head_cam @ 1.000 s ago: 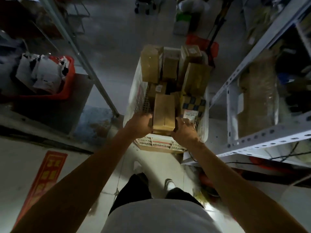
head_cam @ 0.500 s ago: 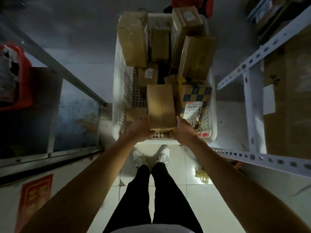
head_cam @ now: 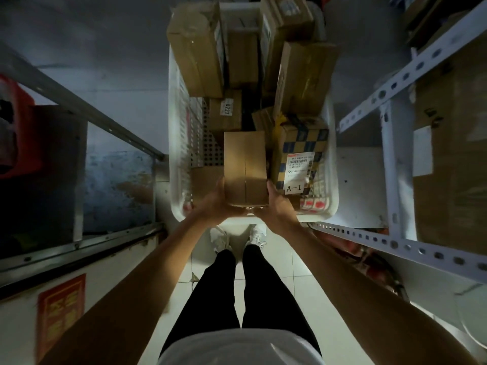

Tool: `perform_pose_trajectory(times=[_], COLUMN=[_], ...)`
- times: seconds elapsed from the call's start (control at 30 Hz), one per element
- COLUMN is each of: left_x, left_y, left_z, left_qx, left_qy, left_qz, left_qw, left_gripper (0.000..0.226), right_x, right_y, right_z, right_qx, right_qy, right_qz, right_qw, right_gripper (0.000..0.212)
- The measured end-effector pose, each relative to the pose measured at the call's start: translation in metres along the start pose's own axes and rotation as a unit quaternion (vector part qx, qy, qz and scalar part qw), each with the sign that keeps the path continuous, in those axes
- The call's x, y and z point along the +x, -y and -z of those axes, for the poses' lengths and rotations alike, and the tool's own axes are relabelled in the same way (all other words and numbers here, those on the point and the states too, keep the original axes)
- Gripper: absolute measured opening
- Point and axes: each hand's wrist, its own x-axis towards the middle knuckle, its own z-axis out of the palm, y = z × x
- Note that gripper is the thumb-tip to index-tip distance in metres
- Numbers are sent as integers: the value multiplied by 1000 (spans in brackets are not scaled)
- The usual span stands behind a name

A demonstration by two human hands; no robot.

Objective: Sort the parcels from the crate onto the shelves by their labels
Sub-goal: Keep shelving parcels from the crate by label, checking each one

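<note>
A white plastic crate (head_cam: 176,164) stands on the floor in front of my feet, packed with several cardboard parcels. I hold a plain brown cardboard box (head_cam: 245,167) over its near end. My left hand (head_cam: 214,204) grips the box's left lower corner and my right hand (head_cam: 276,206) its right lower corner. No label shows on the box's visible face. Just right of it sits a blue-and-yellow checkered parcel (head_cam: 300,151) with a barcode sticker and an "A-1" tag. A small box marked "0227" (head_cam: 226,111) lies further back.
White perforated metal shelving (head_cam: 390,143) rises on the right with a big cardboard carton (head_cam: 453,154) on it. A grey metal rack (head_cam: 79,106) and a red bin (head_cam: 15,127) are on the left. Pale floor tiles run under my legs.
The view has tipped down and closer over the crate. The brown box stays in both hands, and my feet and legs are now in sight below it.
</note>
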Motion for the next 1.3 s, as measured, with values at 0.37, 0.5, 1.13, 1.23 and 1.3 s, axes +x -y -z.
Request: perform_pose_trajectory(times=[0.37, 0.5, 1.13, 1.23, 1.3], left_x=[32, 38, -128, -128, -124], left_y=[20, 26, 29, 35, 33], left_z=[-8, -11, 13, 16, 20], left_qx=[-9, -46, -56, -27, -16], left_qy=[-6, -27, -12, 5, 20], left_qz=[-13, -33, -74, -94, -96], left_qw=[1000, 998, 996, 995, 995], left_gripper=[113, 116, 114, 113, 113], right_x=[36, 44, -122, -128, -124], right_y=[-7, -7, 24, 23, 21], right_z=[6, 7, -22, -39, -48], right_qx=[1, 11, 131, 187, 211], right_qy=[63, 39, -116, -140, -146], right_qz=[-34, -12, 202, 202, 198], right_qw=[997, 999, 964, 951, 946], right_gripper=[103, 104, 104, 98, 99])
